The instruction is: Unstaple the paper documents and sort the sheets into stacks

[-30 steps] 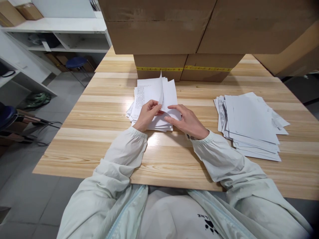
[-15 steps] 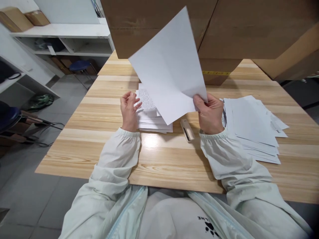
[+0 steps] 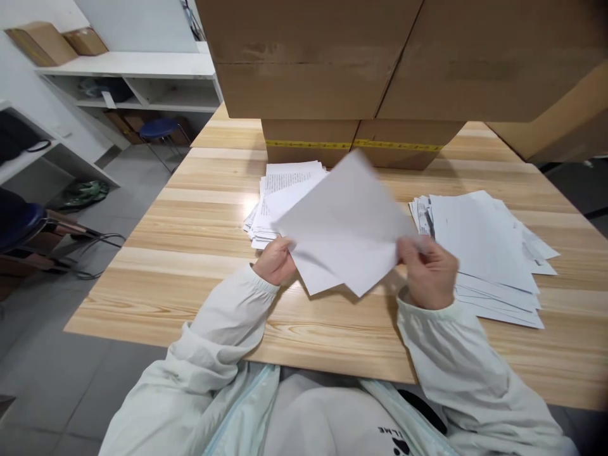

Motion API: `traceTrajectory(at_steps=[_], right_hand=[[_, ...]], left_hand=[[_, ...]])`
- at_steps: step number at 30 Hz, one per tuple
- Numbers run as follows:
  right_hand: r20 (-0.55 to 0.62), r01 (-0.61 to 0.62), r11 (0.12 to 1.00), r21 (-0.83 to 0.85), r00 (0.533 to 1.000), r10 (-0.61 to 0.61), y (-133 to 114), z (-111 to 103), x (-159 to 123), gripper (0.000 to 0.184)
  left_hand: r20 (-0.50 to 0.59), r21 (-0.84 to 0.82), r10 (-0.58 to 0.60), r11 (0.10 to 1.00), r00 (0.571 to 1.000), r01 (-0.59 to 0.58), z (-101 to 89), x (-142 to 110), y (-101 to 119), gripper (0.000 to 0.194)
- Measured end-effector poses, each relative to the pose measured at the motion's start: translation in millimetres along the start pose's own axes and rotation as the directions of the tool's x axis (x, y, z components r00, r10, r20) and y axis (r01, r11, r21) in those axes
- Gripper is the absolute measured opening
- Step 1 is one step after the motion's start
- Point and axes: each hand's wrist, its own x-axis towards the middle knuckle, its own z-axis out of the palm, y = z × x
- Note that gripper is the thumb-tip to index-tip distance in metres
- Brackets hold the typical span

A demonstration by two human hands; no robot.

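Observation:
Two overlapping white paper sheets (image 3: 346,228) are held up off the table between my hands, blank sides toward me. Closed on the left edge is my left hand (image 3: 277,261), thumb on top. My right hand (image 3: 429,271), a little blurred, pinches the right corner. Behind the sheets, at the left, lies a stack of printed papers (image 3: 287,180), partly covered. To the right of my right hand a spread pile of papers (image 3: 482,237) rests with mostly blank sides up. The stapler seen earlier is hidden by the held sheets.
Large cardboard boxes (image 3: 304,82) are stacked at the back of the wooden table (image 3: 156,278), the upper ones overhanging toward me. Left of the table stand a white shelf unit (image 3: 137,63) and a blue stool (image 3: 159,128).
My right hand lifted a sheet off the left stack, then brought it lower and nearer to me. My left hand, empty half a second ago, now grips paper too.

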Motion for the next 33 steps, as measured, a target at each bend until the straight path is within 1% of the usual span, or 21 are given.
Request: traceTrajectory(at_steps=[1,2,3,5,7,9,16,23,27,29,33], right_hand=[[-0.101,-0.025,0.998,0.054,0.994,0.031,1,-5,7,0.021],[-0.168,-0.053,0.989,0.136,0.983,0.076,1,-9,14,0.026],[-0.202,-0.075,0.971,0.229,0.972,0.123,1,-13,20,0.030],[-0.204,-0.109,0.924,0.368,0.959,0.194,1,-18,28,0.039],[-0.190,-0.124,0.897,0.424,0.956,0.222,0,-20,32,0.044],[-0.183,-0.130,0.885,0.448,0.955,0.233,0,-20,32,0.046],[-0.184,-0.133,0.877,0.462,0.953,0.242,1,-18,31,0.043],[-0.184,-0.138,0.875,0.463,0.951,0.247,0,-21,32,0.041],[-0.162,-0.163,0.907,0.389,0.957,0.242,1,-17,27,0.040],[-0.120,-0.190,0.923,0.334,0.963,0.242,4,-10,20,0.041],[0.048,-0.261,0.938,0.229,0.965,0.257,12,6,-2,0.037]], left_hand=[[0.017,-0.084,-0.023,0.996,1.000,0.025,4.4,0,4,0.033],[0.033,-0.178,-0.048,0.983,0.998,0.053,8.4,0,8,0.032],[0.043,-0.261,-0.068,0.962,0.997,0.077,11.6,-1,12,0.032],[0.052,-0.343,-0.089,0.934,0.995,0.102,15.2,-3,16,0.032],[0.058,-0.381,-0.102,0.917,0.993,0.116,16.0,-4,16,0.032],[0.059,-0.401,-0.100,0.909,0.993,0.115,15.5,-5,15,0.032],[0.068,-0.404,-0.101,0.907,0.993,0.120,14.7,-3,13,0.033],[0.083,-0.383,-0.096,0.916,0.992,0.121,13.0,-3,12,0.036],[0.048,-0.389,-0.111,0.913,0.993,0.121,12.7,-3,12,0.038],[0.004,-0.399,-0.115,0.910,0.993,0.108,12.9,-3,12,0.036],[-0.060,-0.413,-0.111,0.907,0.992,0.076,14.8,-2,13,0.035]])
